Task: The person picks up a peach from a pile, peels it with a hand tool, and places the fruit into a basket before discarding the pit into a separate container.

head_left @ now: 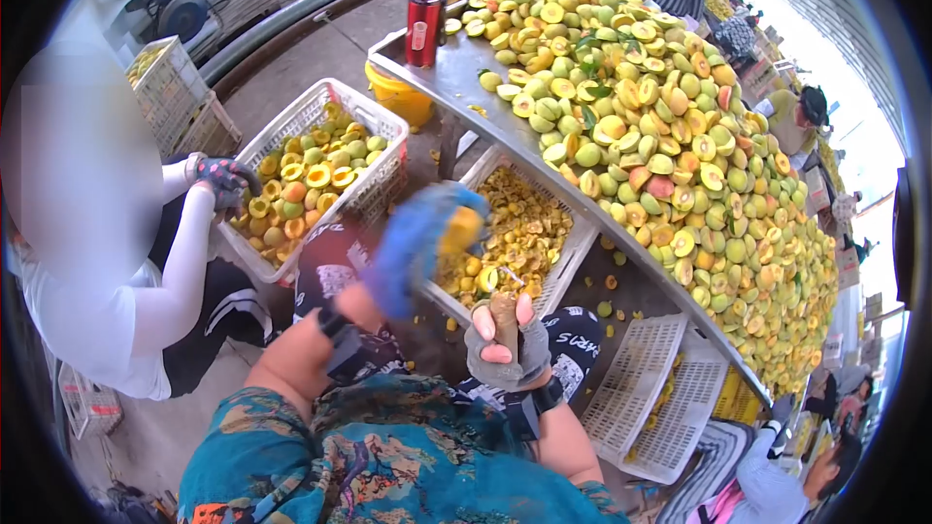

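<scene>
My left hand (417, 243), in a blue glove and blurred by motion, holds a yellow fruit piece (461, 231) above the left side of a white crate (575, 267) of small yellow scraps. A grey fingerless glove covers my right hand (510, 349), which is closed around the wooden handle (505, 318) of a small tool. The tool's thin metal end (513, 277) points away from me, over the crate's near end. Beyond the crate, cut green and yellow fruit (660, 146) lies heaped on a metal table (466, 73).
A red can-shaped flask (424, 21) stands on the table's corner, above a yellow bucket (398, 97). At left, a gloved co-worker (107, 262) reaches over a crate (388, 175) of halved fruit. White crates (636, 369) lean at lower right. Other people are farther right.
</scene>
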A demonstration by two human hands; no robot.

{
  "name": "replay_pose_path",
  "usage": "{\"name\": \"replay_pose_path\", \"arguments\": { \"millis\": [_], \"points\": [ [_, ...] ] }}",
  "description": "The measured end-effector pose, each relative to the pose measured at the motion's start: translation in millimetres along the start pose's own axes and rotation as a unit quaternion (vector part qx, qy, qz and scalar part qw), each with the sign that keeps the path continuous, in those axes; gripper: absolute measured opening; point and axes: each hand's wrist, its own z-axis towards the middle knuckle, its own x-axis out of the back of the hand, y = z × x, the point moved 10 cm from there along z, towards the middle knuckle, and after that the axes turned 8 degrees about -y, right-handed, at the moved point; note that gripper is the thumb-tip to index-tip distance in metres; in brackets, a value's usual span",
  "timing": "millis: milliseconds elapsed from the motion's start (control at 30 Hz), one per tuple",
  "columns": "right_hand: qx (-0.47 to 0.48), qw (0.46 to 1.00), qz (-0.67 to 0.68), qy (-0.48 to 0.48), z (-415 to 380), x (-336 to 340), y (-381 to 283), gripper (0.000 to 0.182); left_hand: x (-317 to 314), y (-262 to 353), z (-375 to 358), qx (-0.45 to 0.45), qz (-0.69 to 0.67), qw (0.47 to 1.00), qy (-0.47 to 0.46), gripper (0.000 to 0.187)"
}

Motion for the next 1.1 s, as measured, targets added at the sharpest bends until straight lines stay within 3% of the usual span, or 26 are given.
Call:
{"name": "replay_pose_path", "arguments": {
  "millis": [33, 67, 100, 133, 167, 200, 267, 333, 433, 467, 500, 533, 567, 600, 667, 700, 767, 800, 867, 900, 1000, 1100],
  "points": [
    [0.037, 0.999, -0.022, 0.019, -7, 10, -13, 0.060, 31, 21, 5, -0.119, 0.327, 0.937, 0.009, 0.027],
    [0.047, 0.998, -0.024, 0.018, -14, 14, -19, 0.060, 58, 33, -1, 0.068, 0.172, 0.968, 0.169, 0.015],
    [0.083, 0.995, -0.040, 0.042, -22, 22, -31, 0.062, 98, 51, 4, -0.056, 0.475, 0.861, 0.176, 0.013],
    [0.117, 0.990, -0.055, 0.065, -29, 32, -43, 0.065, 100, 80, 8, -0.094, 0.651, 0.733, 0.172, 0.027],
    [0.117, 0.990, -0.059, 0.056, -35, 44, -49, 0.069, 103, 90, 8, -0.074, 0.807, 0.552, 0.199, 0.030],
    [0.121, 0.990, -0.057, 0.053, -40, 53, -53, 0.069, 113, 92, 14, -0.062, 0.800, 0.561, 0.203, 0.030],
    [0.141, 0.986, -0.077, 0.033, -44, 64, -62, 0.070, 137, 65, 38, -0.010, 0.657, 0.733, 0.178, 0.026],
    [0.150, 0.986, -0.064, 0.015, -42, 67, -67, 0.071, 125, 7, 79, 0.063, 0.497, 0.861, 0.092, 0.028],
    [0.165, 0.976, -0.058, 0.127, -46, 82, -73, 0.071, 3, -25, 144, -0.028, 0.554, 0.828, -0.081, 0.028],
    [0.168, 0.976, -0.059, 0.128, -48, 81, -75, 0.071, -29, -48, 163, -0.041, 0.597, 0.791, -0.132, 0.037],
    [0.174, 0.970, -0.065, 0.160, -53, 84, -77, 0.071, -63, -72, 181, -0.126, 0.630, 0.739, -0.203, 0.047],
    [0.178, 0.963, -0.071, 0.191, -58, 88, -78, 0.070, -92, -98, 193, -0.189, 0.677, 0.656, -0.275, 0.049],
    [0.182, 0.959, -0.075, 0.204, -63, 88, -79, 0.071, -111, -126, 204, -0.224, 0.693, 0.607, -0.319, 0.047],
    [0.184, 0.958, -0.078, 0.207, -65, 87, -79, 0.071, -126, -152, 212, -0.182, 0.704, 0.563, -0.393, 0.042],
    [0.205, 0.943, -0.069, 0.253, -76, 92, -80, 0.070, -138, -189, 230, -0.081, 0.724, 0.523, -0.443, 0.035],
    [0.211, 0.945, -0.056, 0.242, -77, 91, -81, 0.070, -146, -188, 233, -0.083, 0.723, 0.525, -0.441, 0.035],
    [0.217, 0.939, -0.067, 0.258, -82, 92, -83, 0.069, -130, -198, 244, 0.074, 0.709, 0.570, -0.408, 0.029],
    [0.225, 0.932, -0.075, 0.273, -84, 93, -85, 0.069, -125, -199, 246, 0.073, 0.710, 0.569, -0.408, 0.029],
    [0.225, 0.924, -0.098, 0.293, -86, 88, -89, 0.068, -99, -200, 255, 0.074, 0.578, 0.715, -0.386, 0.032],
    [0.219, 0.916, -0.124, 0.313, -87, 86, -92, 0.067, -75, -222, 263, -0.026, 0.573, 0.730, -0.373, 0.038],
    [0.200, 0.904, -0.193, 0.324, -75, 75, -100, 0.066, -38, -188, 240, 0.019, 0.629, 0.705, -0.327, 0.042],
    [0.194, 0.909, -0.199, 0.310, -55, 71, -100, 0.063, -18, -167, 225, 0.029, 0.618, 0.740, -0.262, 0.043]
  ]
}}
